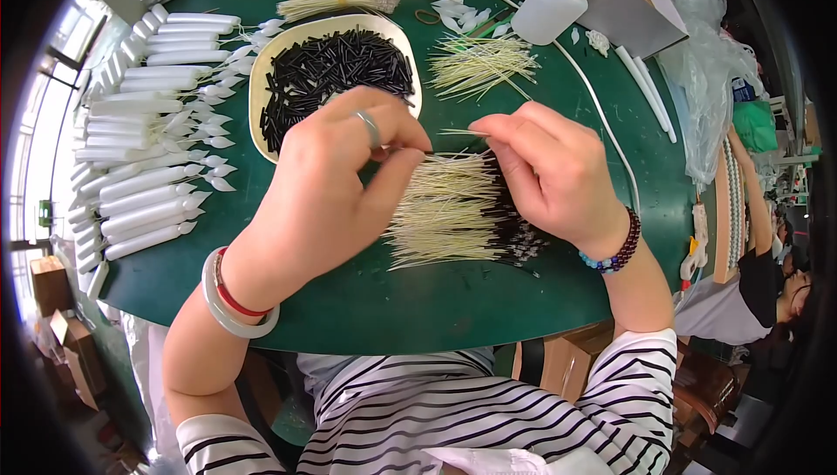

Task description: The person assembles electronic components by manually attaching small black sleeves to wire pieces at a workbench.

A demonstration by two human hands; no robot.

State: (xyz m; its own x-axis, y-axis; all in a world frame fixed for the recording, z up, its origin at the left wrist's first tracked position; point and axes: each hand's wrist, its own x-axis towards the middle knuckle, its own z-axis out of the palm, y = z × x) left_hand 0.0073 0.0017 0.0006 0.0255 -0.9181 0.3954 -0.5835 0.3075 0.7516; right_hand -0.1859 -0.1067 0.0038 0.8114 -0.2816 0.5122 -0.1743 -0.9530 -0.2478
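A thin pale wire (458, 132) is being pinched between the left hand (336, 183) and right hand (549, 170) above the green table (418, 301); the finished wire pile (453, 209) is lying beneath; a dish of black sleeves (331, 70) is sitting at eleven o'clock, a squeeze bottle (554, 4) at one, white candle bodies (148, 161) at nine.
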